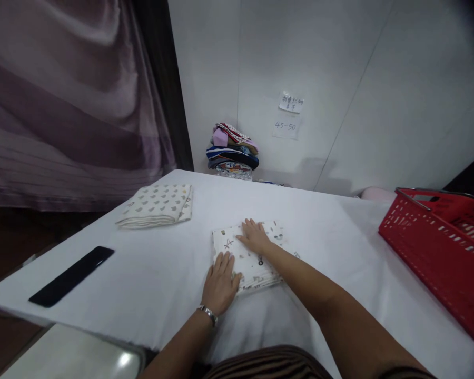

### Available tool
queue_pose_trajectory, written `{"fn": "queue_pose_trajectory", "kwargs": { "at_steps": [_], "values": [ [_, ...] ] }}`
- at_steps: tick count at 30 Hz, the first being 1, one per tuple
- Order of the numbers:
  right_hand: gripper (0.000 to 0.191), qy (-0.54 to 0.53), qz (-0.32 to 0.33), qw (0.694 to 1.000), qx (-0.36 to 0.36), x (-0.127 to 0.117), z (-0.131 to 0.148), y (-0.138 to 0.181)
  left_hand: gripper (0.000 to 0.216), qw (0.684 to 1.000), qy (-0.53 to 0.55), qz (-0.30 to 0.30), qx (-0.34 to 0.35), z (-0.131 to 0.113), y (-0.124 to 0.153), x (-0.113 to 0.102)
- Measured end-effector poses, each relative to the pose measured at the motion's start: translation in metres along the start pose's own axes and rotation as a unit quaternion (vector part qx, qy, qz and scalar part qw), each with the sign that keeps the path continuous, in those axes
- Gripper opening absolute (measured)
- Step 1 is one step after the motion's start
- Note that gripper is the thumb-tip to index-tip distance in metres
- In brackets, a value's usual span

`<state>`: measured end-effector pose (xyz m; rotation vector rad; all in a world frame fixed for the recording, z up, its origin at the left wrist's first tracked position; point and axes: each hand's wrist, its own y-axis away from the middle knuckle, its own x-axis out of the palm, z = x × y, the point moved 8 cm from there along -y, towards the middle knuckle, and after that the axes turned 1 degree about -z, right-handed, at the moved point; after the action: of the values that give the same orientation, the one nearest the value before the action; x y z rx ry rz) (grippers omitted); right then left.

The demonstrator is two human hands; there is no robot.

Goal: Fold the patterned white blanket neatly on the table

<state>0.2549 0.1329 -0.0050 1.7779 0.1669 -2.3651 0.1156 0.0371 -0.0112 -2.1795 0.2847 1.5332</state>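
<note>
A folded white cloth [245,258] with small brown and grey prints lies flat on the white-covered table [174,273] in front of me. My left hand [220,284], with a bracelet at its wrist, rests on the cloth's near left edge, fingers stretched out. Farther up, my right hand [255,237] lies flat on the cloth's top, its fingers spread. The right forearm crosses over the right part of the cloth and hides some of it. At the back left, another folded white cloth [156,204] with grey leaf-like prints sits apart from both hands.
A long black flat object [73,276] lies at the table's left. On the right side stands a red plastic basket [438,258]. Behind the table, a stack of folded fabrics [233,152] rises against the wall, near paper notes [286,126]. A purple curtain [71,105] hangs at left.
</note>
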Motion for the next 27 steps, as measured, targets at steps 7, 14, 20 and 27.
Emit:
{"fn": "queue_pose_trajectory", "kwargs": {
  "at_steps": [7, 14, 20, 27],
  "values": [
    [0.062, -0.021, -0.022, 0.998, 0.054, -0.012, -0.047, 0.020, 0.053, 1.000, -0.010, 0.023, -0.008, -0.001, -0.001, -0.001],
    [0.057, -0.196, -0.132, 0.940, 0.245, -0.040, -0.139, 0.057, 0.052, 1.000, 0.008, 0.014, -0.004, 0.000, -0.001, 0.001],
    [0.066, -0.291, -0.109, 0.903, 0.295, -0.030, -0.160, 0.094, 0.057, 0.999, 0.040, -0.025, -0.028, 0.005, 0.001, -0.002],
    [0.067, -0.393, -0.016, 0.867, 0.305, -0.011, -0.145, 0.132, 0.072, 0.984, 0.100, -0.061, -0.135, 0.023, 0.011, -0.004]
  ]
}}
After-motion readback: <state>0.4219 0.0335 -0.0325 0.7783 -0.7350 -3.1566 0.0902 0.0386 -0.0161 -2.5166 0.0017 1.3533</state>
